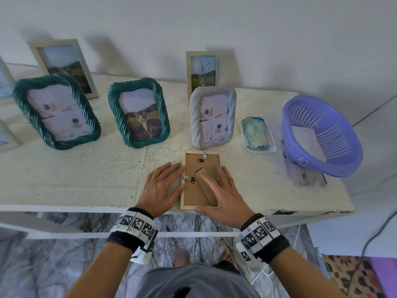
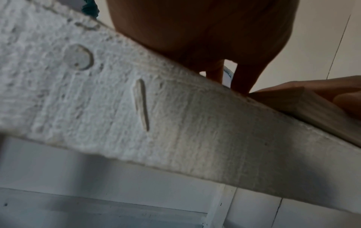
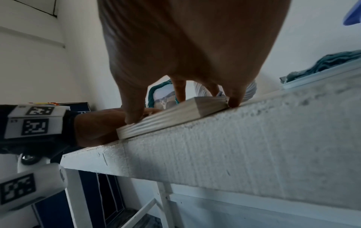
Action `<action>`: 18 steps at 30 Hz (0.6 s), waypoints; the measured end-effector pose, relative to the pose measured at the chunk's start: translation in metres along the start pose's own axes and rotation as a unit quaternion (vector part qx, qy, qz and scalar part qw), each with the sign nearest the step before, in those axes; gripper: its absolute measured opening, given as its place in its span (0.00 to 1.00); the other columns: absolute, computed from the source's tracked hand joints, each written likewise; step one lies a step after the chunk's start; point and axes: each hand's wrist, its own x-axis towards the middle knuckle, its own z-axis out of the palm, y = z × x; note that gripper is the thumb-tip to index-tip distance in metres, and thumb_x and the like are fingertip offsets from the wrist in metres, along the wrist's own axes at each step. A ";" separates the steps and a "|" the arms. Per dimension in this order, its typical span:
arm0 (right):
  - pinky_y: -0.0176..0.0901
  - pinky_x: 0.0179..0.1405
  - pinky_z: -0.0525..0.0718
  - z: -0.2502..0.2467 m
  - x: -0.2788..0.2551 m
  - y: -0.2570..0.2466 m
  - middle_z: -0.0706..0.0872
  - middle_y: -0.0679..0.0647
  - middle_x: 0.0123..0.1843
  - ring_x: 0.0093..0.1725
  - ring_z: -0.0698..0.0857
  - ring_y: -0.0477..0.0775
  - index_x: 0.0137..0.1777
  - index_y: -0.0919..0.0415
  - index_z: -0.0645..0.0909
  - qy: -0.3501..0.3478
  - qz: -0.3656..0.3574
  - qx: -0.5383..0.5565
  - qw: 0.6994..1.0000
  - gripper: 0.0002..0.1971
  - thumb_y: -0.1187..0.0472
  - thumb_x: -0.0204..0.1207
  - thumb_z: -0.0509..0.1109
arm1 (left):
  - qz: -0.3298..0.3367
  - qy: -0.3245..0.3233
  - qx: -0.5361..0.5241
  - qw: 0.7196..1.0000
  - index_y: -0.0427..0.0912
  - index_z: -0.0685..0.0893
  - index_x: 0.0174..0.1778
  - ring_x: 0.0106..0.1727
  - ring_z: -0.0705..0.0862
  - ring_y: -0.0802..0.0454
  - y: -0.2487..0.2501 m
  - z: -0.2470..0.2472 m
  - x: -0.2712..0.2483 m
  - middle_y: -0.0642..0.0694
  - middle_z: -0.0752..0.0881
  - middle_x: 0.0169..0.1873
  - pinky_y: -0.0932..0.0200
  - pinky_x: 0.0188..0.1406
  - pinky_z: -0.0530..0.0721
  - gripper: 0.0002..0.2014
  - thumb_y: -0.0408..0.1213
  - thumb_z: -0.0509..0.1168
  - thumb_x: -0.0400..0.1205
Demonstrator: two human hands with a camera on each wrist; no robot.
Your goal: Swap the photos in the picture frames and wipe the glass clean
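Wooden frame (image 1: 200, 179) lies face down at the near edge of the tabletop (image 1: 86, 168), cardboard back up, its fold-out stand (image 1: 205, 186) lying across the back. Small black turn clips show at the top and left edge of the back.

Left hand (image 1: 162, 188): flat on the tabletop just beside the frame's left rail, fingers straight and spread, thumb tip touching the rail near the left clip. Grasping nothing.

Right hand (image 1: 223, 196): laid flat over the frame's right side and stand, fingers straight, thumb along the frame's near rail. Pressing down, not gripping. In the right wrist view the fingertips (image 3: 233, 102) bear on the frame's upper edge and corner.

Left wrist view: mostly the tabletop's rough front edge; fingers and a corner of the frame show at right.

Behind the frame, standing upright: white ribbed frame (image 1: 212, 117) directly behind, with a collage photo; slim wooden frame (image 1: 203, 72) against the wall behind that, cat photo with a blue scribble on the glass. To the left, two green ribbed frames, one with a cat photo (image 1: 139, 112), one with a collage (image 1: 57, 111); another slim wooden frame (image 1: 64, 67) against the wall.

Right of the white frame: a folded cloth (image 1: 255, 131) in a white tray (image 1: 272, 147). Further right, a purple basket (image 1: 322, 134), tilted, resting on a wooden piece.
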 end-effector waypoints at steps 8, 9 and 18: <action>0.63 0.81 0.46 0.005 -0.003 -0.001 0.31 0.55 0.87 0.83 0.25 0.57 0.83 0.32 0.44 0.014 -0.018 -0.008 1.000 0.41 0.26 0.73 0.56 | 0.002 0.010 -0.023 1.000 0.54 0.71 0.81 0.81 0.66 0.49 0.006 -0.003 -0.001 0.57 0.75 0.75 0.44 0.76 0.63 0.29 0.58 0.53 0.83; 0.63 0.81 0.46 0.006 -0.003 -0.002 0.32 0.56 0.87 0.83 0.25 0.57 0.83 0.33 0.45 0.017 -0.014 -0.008 1.000 0.40 0.27 0.74 0.57 | 0.002 0.014 -0.028 1.000 0.54 0.71 0.81 0.81 0.66 0.48 0.007 -0.004 -0.001 0.58 0.74 0.74 0.44 0.75 0.63 0.29 0.57 0.54 0.83; 0.58 0.83 0.47 0.011 0.001 -0.012 0.38 0.57 0.88 0.85 0.30 0.57 0.82 0.37 0.53 0.061 0.015 0.019 0.998 0.32 0.47 0.80 0.62 | -0.009 0.016 -0.030 0.999 0.51 0.73 0.80 0.80 0.67 0.46 0.016 -0.009 -0.002 0.59 0.70 0.69 0.48 0.75 0.60 0.29 0.57 0.54 0.82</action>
